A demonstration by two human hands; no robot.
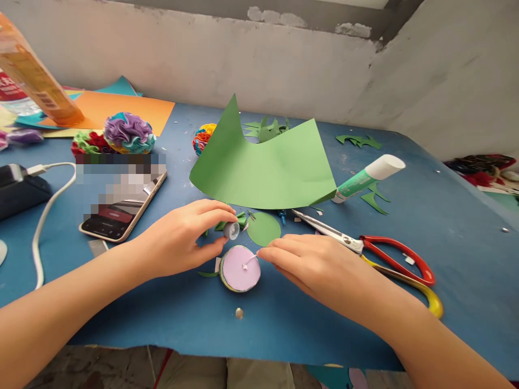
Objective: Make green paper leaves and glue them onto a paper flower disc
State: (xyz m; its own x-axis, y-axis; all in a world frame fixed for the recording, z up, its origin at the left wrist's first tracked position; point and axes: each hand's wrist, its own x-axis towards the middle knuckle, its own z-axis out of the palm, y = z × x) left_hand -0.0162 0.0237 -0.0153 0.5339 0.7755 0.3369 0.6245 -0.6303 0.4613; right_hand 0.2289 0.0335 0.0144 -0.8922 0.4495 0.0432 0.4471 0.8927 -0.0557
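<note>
Cap (231,231) pinched in left hand (190,232) near purple disc (235,275) on desk (182,324); right hand (320,270) at tip of white strand (250,261), grip impossible to tell.

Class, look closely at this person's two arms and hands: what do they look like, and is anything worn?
The left hand and right hand are ungloved, with no rings or wristwear visible. Both forearms show no sleeves as far as the picture reaches.
</note>
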